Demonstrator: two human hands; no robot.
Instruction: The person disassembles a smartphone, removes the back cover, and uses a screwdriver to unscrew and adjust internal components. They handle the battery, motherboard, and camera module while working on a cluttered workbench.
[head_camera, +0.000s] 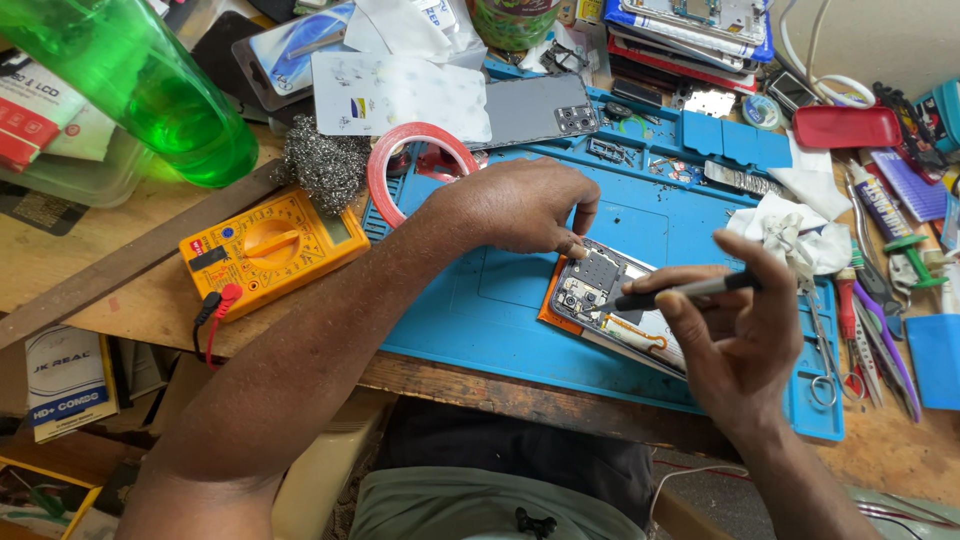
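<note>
Centre frame: our left hand (520, 205) is pinning the opened smartphone (610, 300) flat; our right hand (735, 335), gripping a screwdriver (680, 291), should be keeping its tip vertical.

Both forearms are bare from elbow to wrist, with no sleeves, watch, rings or gloves on either the left hand (515, 205) or the right hand (735, 335). Fingernails are short and plain. Below the blue work mat (480, 300), the torso wears a pale grey-green garment (480, 510) with a small black clip at its lower middle.
</note>
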